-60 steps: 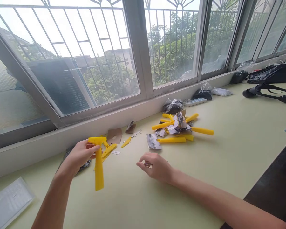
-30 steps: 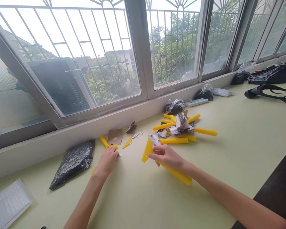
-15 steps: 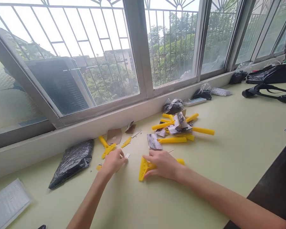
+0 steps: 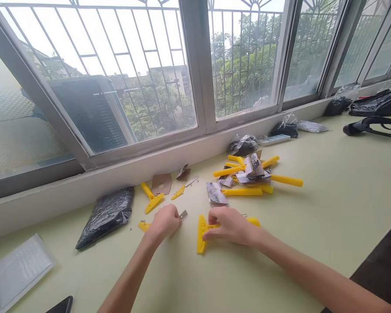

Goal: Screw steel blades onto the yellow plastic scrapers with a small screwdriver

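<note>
A flat metal blade [image 4: 183, 214] sticks out from the closed fingers of my left hand [image 4: 165, 221], low over the table. My right hand [image 4: 227, 225] grips the neck of a yellow scraper [image 4: 201, 234]; its wide head faces left and its handle end shows past my wrist. Partly behind my left hand lies a yellow clamp piece [image 4: 144, 226] with small screws. Another yellow scraper [image 4: 154, 201] rests farther back on the left. Close to it are a loose yellow clamp piece [image 4: 177, 192] and a thin blade [image 4: 191, 181].
Packaged yellow scrapers [image 4: 247, 191] are heaped behind my right hand. Brown card [image 4: 161, 184] lies near the wall. A black plastic packet [image 4: 106, 217], a clear plastic packet [image 4: 21, 271] and a dark phone [image 4: 61, 305] are at left. Bagged items [image 4: 243, 144] line the window wall.
The view has shifted slightly, and more of the phone shows. The blade in my left hand is tilted differently. My right hand's grip has moved from the scraper's head towards its neck.
</note>
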Action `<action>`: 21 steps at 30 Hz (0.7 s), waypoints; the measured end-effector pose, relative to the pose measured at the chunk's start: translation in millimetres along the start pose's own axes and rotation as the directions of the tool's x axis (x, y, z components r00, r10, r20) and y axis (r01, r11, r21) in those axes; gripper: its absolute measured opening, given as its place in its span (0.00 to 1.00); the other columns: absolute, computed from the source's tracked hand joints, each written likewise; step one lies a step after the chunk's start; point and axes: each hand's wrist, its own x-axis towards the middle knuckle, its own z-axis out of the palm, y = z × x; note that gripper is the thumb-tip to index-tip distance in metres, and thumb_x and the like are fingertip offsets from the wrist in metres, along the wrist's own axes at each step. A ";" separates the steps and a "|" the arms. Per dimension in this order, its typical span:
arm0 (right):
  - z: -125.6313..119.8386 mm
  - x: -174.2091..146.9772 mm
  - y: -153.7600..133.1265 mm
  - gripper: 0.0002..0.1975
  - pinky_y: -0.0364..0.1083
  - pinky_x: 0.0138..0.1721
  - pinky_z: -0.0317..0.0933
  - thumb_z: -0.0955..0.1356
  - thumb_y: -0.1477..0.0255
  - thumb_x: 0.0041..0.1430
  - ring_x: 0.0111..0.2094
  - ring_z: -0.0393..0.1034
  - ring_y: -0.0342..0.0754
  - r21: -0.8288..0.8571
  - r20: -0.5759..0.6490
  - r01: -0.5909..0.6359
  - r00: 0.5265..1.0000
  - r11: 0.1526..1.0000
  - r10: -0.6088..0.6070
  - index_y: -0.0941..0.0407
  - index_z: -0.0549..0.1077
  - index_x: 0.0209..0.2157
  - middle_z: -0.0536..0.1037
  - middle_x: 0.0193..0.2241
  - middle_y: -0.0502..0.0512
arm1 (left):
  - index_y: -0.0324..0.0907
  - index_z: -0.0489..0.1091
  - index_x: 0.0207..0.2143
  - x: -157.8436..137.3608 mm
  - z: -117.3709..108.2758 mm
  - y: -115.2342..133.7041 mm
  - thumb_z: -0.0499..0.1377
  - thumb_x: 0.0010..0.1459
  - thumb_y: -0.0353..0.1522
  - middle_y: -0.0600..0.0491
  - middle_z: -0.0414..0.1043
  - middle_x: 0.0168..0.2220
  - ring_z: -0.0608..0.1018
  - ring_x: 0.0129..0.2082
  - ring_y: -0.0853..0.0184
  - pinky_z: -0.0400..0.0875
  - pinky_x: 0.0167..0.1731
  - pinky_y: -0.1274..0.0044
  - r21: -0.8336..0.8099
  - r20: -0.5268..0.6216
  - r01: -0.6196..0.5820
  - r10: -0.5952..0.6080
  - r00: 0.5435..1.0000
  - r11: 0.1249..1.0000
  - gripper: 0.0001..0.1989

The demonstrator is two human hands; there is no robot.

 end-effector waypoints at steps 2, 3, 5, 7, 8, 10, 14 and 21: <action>0.6 -1.8 0.6 0.24 0.44 0.27 0.52 0.74 0.48 0.50 0.30 0.66 0.47 -0.025 0.029 0.027 0.999 0.999 -0.026 0.54 0.70 0.28 0.75 0.29 0.50 | 0.43 0.69 0.20 -5.2 0.6 10.2 0.63 0.48 0.36 0.51 0.74 0.23 0.75 0.25 0.62 0.62 0.24 0.75 -0.104 0.049 0.004 0.002 0.999 0.995 0.09; 0.8 -2.9 1.1 0.24 0.44 0.26 0.51 0.75 0.48 0.49 0.29 0.65 0.46 -0.029 0.051 0.050 0.997 0.998 -0.049 0.54 0.70 0.28 0.75 0.30 0.49 | 0.42 0.69 0.21 -7.5 1.2 15.2 0.63 0.50 0.37 0.52 0.73 0.24 0.76 0.25 0.63 0.63 0.24 0.75 -0.226 0.078 0.017 0.000 0.997 0.974 0.10; 0.9 -5.0 2.7 0.24 0.43 0.26 0.52 0.76 0.49 0.48 0.29 0.63 0.44 -0.008 0.086 0.102 0.991 0.995 -0.101 0.54 0.69 0.29 0.73 0.32 0.48 | 0.41 0.70 0.24 -11.4 3.8 22.2 0.65 0.51 0.40 0.53 0.72 0.25 0.76 0.26 0.64 0.68 0.26 0.75 -0.531 0.131 0.057 0.016 0.991 0.845 0.12; 0.5 -5.7 4.5 0.22 0.43 0.27 0.53 0.75 0.52 0.50 0.29 0.63 0.44 0.028 0.084 0.116 0.989 0.993 -0.118 0.54 0.68 0.30 0.73 0.33 0.48 | 0.39 0.72 0.25 -14.2 9.7 23.2 0.68 0.50 0.43 0.53 0.71 0.26 0.78 0.26 0.65 0.73 0.30 0.74 -0.752 0.175 0.098 0.054 0.983 0.652 0.16; 0.1 -5.4 5.5 0.20 0.43 0.27 0.53 0.75 0.54 0.52 0.29 0.63 0.44 0.036 0.066 0.108 0.992 0.993 -0.110 0.54 0.68 0.31 0.73 0.32 0.48 | 0.38 0.73 0.26 -15.1 14.0 21.4 0.69 0.50 0.44 0.53 0.72 0.27 0.79 0.27 0.65 0.75 0.33 0.74 -0.812 0.187 0.116 0.067 0.980 0.573 0.17; -1.1 -3.5 8.3 0.16 0.43 0.28 0.53 0.74 0.58 0.55 0.29 0.64 0.45 0.021 0.010 0.083 0.997 0.996 -0.083 0.54 0.69 0.32 0.74 0.31 0.49 | 0.38 0.76 0.29 -16.1 24.2 15.4 0.70 0.49 0.46 0.53 0.73 0.27 0.80 0.27 0.66 0.76 0.34 0.75 -0.870 0.186 0.142 0.046 0.982 0.472 0.19; -3.1 2.2 16.6 0.11 0.45 0.32 0.57 0.74 0.64 0.58 0.33 0.69 0.48 -0.115 -0.131 0.071 0.988 0.991 -0.086 0.55 0.72 0.35 0.77 0.33 0.52 | 0.38 0.79 0.39 -17.6 41.2 7.8 0.69 0.51 0.46 0.51 0.78 0.32 0.77 0.24 0.70 0.75 0.31 0.77 -0.922 0.091 0.071 0.033 0.995 0.380 0.21; 2.1 6.0 17.2 0.07 0.45 0.36 0.59 0.74 0.67 0.61 0.36 0.69 0.49 -0.285 -0.190 0.184 0.951 0.941 -0.243 0.55 0.76 0.36 0.76 0.32 0.53 | 0.40 0.78 0.37 -26.5 42.1 23.8 0.65 0.55 0.46 0.52 0.78 0.32 0.69 0.17 0.75 0.67 0.18 0.79 -0.860 -0.055 -0.074 0.052 0.997 0.505 0.18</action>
